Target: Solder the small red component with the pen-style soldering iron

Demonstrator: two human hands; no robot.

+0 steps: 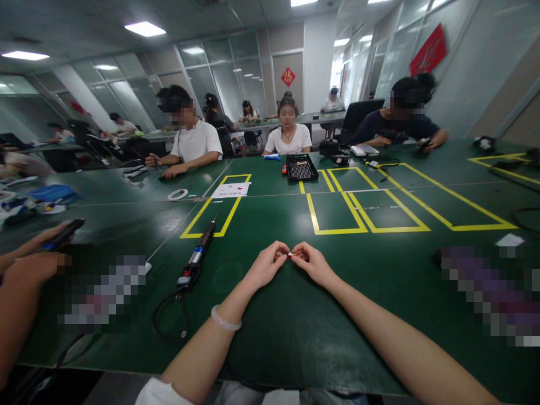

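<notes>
My left hand (272, 263) and my right hand (310, 260) meet over the green table, fingertips pinched together from either side. Between them they grip a small red and whitish piece (289, 255), too tiny to name and partly covered by the fingers. A pale bangle (226, 319) circles my left wrist. To the left of my left hand lies a slim electric screwdriver (197, 254) with a dark and blue body, its thin bit pointing away from me. A black cable (157, 320) curls from its near end.
Yellow tape outlines (340, 232) mark the green tabletop (270, 208). Farther off stand a black tray (302, 169) of small parts, a white tape roll (178, 194) and a paper sheet (231, 190). A co-worker's hands (37, 259) hold a dark tool at left. Several people sit around.
</notes>
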